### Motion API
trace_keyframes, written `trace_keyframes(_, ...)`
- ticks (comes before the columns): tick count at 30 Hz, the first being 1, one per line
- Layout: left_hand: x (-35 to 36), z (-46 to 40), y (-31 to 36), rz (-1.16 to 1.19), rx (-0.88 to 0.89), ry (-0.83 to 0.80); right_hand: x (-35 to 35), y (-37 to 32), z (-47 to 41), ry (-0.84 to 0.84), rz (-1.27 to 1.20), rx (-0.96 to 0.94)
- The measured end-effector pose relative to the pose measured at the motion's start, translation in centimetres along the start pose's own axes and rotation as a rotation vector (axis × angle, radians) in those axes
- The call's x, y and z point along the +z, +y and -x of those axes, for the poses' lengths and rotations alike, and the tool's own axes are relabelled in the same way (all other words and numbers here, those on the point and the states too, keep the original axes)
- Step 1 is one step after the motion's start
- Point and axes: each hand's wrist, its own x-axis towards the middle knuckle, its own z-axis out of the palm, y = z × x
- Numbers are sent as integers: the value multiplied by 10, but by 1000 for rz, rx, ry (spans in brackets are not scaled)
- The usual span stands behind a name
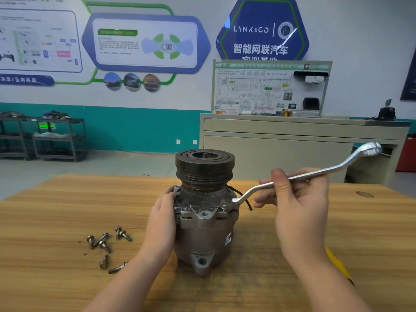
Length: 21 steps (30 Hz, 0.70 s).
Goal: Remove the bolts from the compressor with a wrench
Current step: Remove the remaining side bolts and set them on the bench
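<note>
Head camera looks forward and down, close over the table [67,199].

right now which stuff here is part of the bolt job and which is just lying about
In the job: compressor, steadied by left hand; wrench in right hand; removed bolts on table.

Lying about: shelving racks, wiring display board, grey cabinet.
</note>
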Motion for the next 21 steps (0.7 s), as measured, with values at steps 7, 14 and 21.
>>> trace_keyframes(7,0,0,0,-8,18,-20,6,2,13,-124,117,-226)
trace_keyframes(14,0,0,-1,-30,10,-19,7,1,18,-218,229,-410)
trace_keyframes(21,-1,-2,-4,43,-27,-25,19,4,30,-374,537,-742)
